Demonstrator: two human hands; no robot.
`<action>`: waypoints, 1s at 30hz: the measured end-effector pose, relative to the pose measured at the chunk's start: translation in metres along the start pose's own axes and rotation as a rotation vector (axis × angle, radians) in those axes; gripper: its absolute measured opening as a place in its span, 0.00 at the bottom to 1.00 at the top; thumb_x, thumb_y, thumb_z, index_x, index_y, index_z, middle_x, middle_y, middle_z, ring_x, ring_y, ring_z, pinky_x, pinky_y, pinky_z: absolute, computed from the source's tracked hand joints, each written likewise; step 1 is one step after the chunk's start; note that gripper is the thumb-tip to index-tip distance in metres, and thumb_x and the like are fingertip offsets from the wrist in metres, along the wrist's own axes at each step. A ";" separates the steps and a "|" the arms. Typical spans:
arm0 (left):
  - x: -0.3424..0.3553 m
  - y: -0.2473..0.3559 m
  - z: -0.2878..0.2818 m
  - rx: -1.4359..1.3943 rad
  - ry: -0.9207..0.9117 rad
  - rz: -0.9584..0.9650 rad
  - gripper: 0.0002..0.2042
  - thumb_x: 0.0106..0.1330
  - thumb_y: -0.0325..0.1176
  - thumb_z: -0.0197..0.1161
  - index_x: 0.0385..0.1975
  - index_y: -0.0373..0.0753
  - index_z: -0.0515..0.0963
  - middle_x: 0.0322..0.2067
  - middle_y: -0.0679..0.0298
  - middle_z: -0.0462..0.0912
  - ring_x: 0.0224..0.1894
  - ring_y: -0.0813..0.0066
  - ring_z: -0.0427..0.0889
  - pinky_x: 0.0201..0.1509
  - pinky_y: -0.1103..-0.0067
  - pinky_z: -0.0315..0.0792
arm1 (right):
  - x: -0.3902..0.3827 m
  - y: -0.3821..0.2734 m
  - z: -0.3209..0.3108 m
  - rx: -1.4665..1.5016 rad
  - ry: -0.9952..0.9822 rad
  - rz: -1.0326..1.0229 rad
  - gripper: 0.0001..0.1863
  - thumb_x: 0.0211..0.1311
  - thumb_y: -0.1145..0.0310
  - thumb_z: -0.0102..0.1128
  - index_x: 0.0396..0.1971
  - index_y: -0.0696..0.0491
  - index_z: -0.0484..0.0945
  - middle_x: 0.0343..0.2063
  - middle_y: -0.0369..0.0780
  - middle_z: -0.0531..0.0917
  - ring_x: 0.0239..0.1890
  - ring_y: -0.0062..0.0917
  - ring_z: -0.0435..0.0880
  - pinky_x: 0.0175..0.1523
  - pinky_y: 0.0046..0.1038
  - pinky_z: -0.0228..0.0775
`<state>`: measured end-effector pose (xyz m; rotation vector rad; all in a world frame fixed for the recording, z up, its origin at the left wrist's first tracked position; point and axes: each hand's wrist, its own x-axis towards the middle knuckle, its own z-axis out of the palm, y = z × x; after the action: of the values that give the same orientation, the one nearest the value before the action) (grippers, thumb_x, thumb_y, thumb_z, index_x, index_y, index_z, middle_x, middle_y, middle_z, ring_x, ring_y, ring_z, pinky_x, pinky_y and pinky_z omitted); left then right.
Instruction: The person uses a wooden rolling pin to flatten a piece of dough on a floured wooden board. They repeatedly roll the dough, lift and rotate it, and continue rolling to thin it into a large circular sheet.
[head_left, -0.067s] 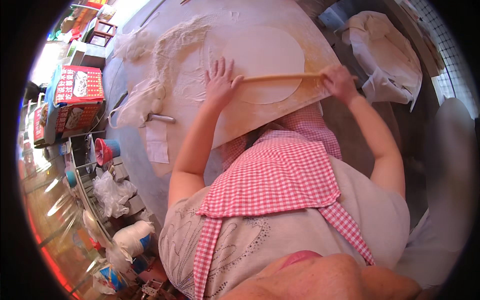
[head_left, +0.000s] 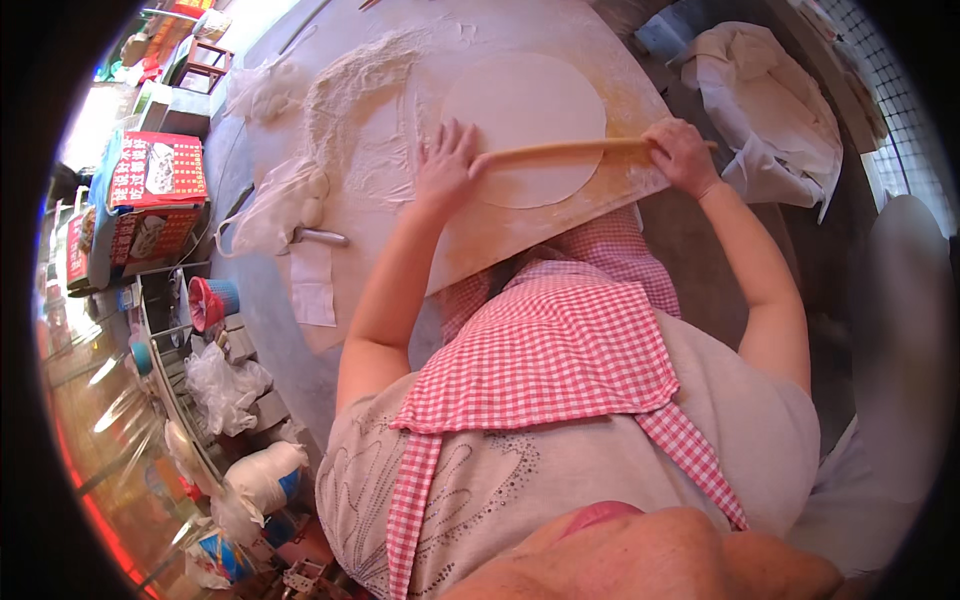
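A round, thin sheet of dough [head_left: 525, 100] lies on the floury work table [head_left: 450, 235]. Across its near part runs a wooden rolling pin [head_left: 565, 153], slightly blurred. My left hand [head_left: 447, 172] presses its palm on the pin's left end, fingers stretched forward over the dough's left edge. That end of the pin is hidden under it. My right hand [head_left: 686, 158] is closed around the right end, past the board's edge, and the tip pokes out beyond it.
Loose flour [head_left: 350, 85] is heaped left of the dough. A metal-bladed tool [head_left: 322, 237] and plastic bags [head_left: 285, 205] lie on the table's left side. A cloth-lined container [head_left: 770, 110] stands at right; a red box [head_left: 160, 185] at left.
The rolling pin and my right hand have shifted slightly away from me. My left hand's fingers have drawn a little closer together; it still rests on the pin.
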<state>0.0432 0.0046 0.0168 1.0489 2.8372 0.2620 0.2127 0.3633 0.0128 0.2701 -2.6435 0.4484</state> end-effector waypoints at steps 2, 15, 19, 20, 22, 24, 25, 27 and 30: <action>-0.017 0.007 0.007 0.043 -0.022 0.060 0.35 0.64 0.56 0.49 0.68 0.47 0.52 0.69 0.55 0.49 0.71 0.57 0.46 0.70 0.54 0.38 | -0.010 0.016 -0.006 0.013 0.018 -0.006 0.14 0.52 0.71 0.59 0.41 0.50 0.77 0.44 0.41 0.79 0.49 0.36 0.76 0.52 0.34 0.66; -0.052 -0.020 0.015 0.061 -0.010 0.055 0.34 0.63 0.59 0.49 0.66 0.47 0.57 0.70 0.56 0.47 0.72 0.56 0.43 0.69 0.50 0.37 | -0.081 -0.055 0.002 -0.183 0.117 0.137 0.18 0.50 0.66 0.65 0.45 0.42 0.81 0.28 0.34 0.73 0.31 0.29 0.74 0.36 0.32 0.65; -0.030 -0.027 0.006 0.048 0.095 0.085 0.34 0.64 0.58 0.48 0.67 0.47 0.56 0.70 0.55 0.46 0.72 0.56 0.43 0.69 0.50 0.38 | -0.044 -0.096 0.012 -0.077 0.154 0.195 0.18 0.50 0.70 0.64 0.45 0.44 0.81 0.28 0.35 0.74 0.31 0.29 0.75 0.36 0.31 0.68; -0.016 -0.026 0.003 0.031 0.101 0.079 0.34 0.64 0.57 0.49 0.67 0.48 0.55 0.70 0.56 0.46 0.72 0.57 0.43 0.70 0.51 0.38 | -0.035 -0.105 0.018 -0.064 0.143 0.193 0.18 0.51 0.70 0.63 0.45 0.44 0.81 0.28 0.35 0.74 0.31 0.30 0.76 0.36 0.31 0.68; -0.004 -0.024 0.003 -0.003 0.004 0.029 0.33 0.64 0.56 0.50 0.68 0.50 0.53 0.70 0.58 0.49 0.72 0.58 0.44 0.70 0.53 0.39 | -0.027 -0.121 0.035 -0.042 0.102 0.194 0.16 0.53 0.71 0.59 0.44 0.45 0.80 0.27 0.36 0.74 0.31 0.31 0.76 0.35 0.32 0.69; -0.022 -0.031 0.008 -0.022 0.032 0.063 0.32 0.64 0.55 0.50 0.67 0.51 0.55 0.69 0.58 0.50 0.72 0.58 0.45 0.70 0.53 0.40 | -0.040 -0.133 0.041 0.005 0.012 0.206 0.15 0.55 0.72 0.57 0.44 0.47 0.79 0.28 0.37 0.74 0.32 0.32 0.76 0.36 0.34 0.69; -0.039 -0.034 0.009 -0.033 0.043 0.076 0.32 0.64 0.54 0.51 0.67 0.51 0.55 0.69 0.58 0.51 0.71 0.58 0.45 0.70 0.53 0.40 | -0.055 -0.143 0.037 0.044 -0.049 0.219 0.15 0.56 0.72 0.55 0.45 0.47 0.78 0.29 0.38 0.75 0.33 0.33 0.76 0.37 0.35 0.70; -0.055 -0.041 0.001 -0.065 0.052 0.072 0.32 0.63 0.53 0.54 0.66 0.47 0.57 0.67 0.57 0.54 0.71 0.58 0.48 0.70 0.54 0.43 | -0.060 -0.153 0.030 0.196 -0.108 0.324 0.16 0.57 0.73 0.54 0.47 0.48 0.77 0.32 0.40 0.76 0.35 0.36 0.77 0.39 0.36 0.71; -0.049 -0.058 0.008 -0.288 0.370 0.021 0.29 0.61 0.50 0.59 0.57 0.38 0.67 0.59 0.52 0.67 0.62 0.54 0.64 0.65 0.62 0.57 | -0.045 -0.147 0.024 0.354 -0.059 0.429 0.18 0.58 0.73 0.52 0.50 0.49 0.73 0.37 0.44 0.75 0.40 0.42 0.77 0.43 0.37 0.71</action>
<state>0.0446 -0.0693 -0.0005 1.0601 2.9683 0.9238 0.2811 0.2239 0.0107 -0.1891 -2.6630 1.0641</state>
